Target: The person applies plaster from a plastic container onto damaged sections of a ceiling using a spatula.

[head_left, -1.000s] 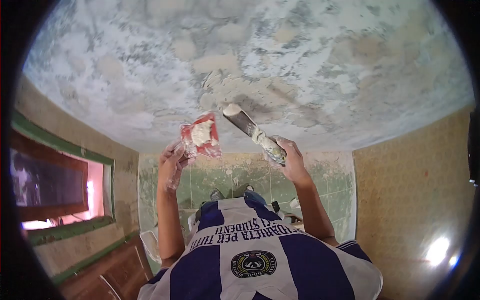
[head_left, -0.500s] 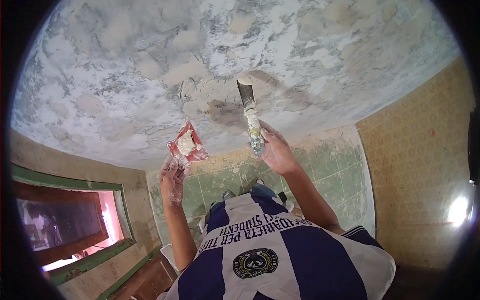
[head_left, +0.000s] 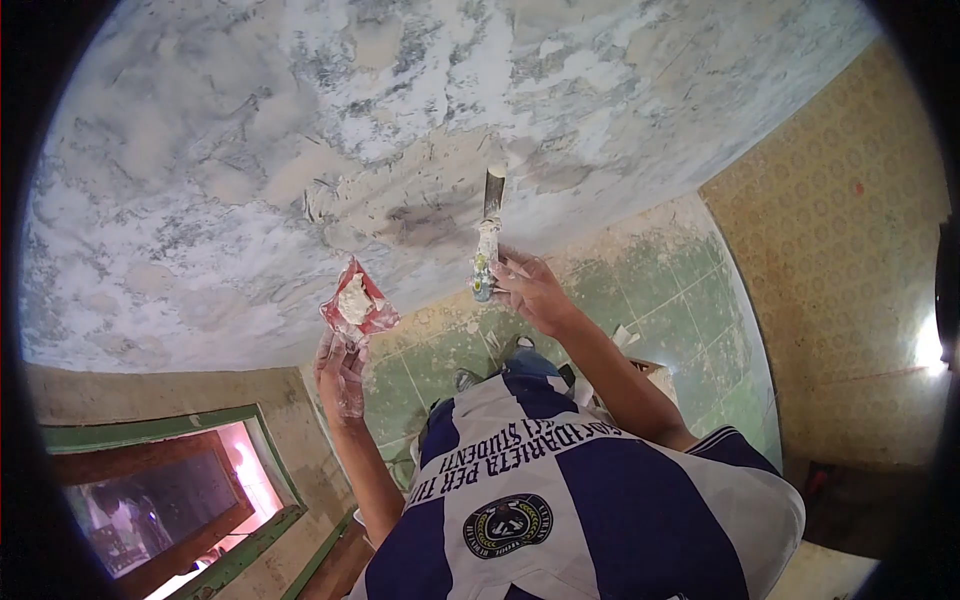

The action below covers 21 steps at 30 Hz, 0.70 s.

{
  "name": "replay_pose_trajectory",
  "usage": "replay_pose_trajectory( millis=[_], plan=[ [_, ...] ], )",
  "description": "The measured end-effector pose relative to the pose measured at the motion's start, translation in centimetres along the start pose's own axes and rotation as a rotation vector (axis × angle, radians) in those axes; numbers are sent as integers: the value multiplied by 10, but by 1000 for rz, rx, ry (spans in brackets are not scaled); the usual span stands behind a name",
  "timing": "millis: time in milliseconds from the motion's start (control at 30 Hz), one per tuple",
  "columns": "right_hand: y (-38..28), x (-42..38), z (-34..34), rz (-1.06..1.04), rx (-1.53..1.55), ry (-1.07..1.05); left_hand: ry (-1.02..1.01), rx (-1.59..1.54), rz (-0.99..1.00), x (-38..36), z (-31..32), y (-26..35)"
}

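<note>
My right hand [head_left: 533, 293] is wrapped round the handle of a putty knife [head_left: 488, 232], its blade pointing up with pale putty at the tip. The handle is crusted with dried filler. On the left, my left hand [head_left: 343, 372] grips a red, flat-sided holder [head_left: 376, 317] from below, with a lump of off-white putty [head_left: 354, 299] on it. White residue coats the fingers of my left hand. Beyond both hands spreads a patchy grey-white plastered wall [head_left: 400, 90], with a smoother beige area of filler [head_left: 425, 180] near the knife blade.
Green tiles [head_left: 655, 315] lie below the plastered wall, around my feet. A green-framed window [head_left: 160, 430] stands at lower left. To the right is a brown patterned wall [head_left: 830, 220], with a bright light [head_left: 930, 345] at its far edge.
The view has shifted and tilted. My right hand and the putty knife sit a little further left, the blade more upright. My left hand still holds the red holder, slightly lower in view.
</note>
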State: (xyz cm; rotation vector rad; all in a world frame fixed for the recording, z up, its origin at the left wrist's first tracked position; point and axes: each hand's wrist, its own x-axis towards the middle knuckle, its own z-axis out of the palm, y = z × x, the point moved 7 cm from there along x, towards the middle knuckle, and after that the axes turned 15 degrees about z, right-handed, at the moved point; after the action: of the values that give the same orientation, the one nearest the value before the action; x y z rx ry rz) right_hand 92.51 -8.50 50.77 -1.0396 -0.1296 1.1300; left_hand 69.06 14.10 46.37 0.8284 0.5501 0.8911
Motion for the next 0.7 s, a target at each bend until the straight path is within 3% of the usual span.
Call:
replay_pose_trajectory(
  millis=[133,467,700],
  plan=[
    [6,6,-19,109,49,53,7,3,-12,4,10,-5],
    [12,30,-42,117,91,-20,16,41,-22,1,21,-16],
    [27,61,-18,251,126,-45,64,78,-20,-13,11,-11]
  ],
)
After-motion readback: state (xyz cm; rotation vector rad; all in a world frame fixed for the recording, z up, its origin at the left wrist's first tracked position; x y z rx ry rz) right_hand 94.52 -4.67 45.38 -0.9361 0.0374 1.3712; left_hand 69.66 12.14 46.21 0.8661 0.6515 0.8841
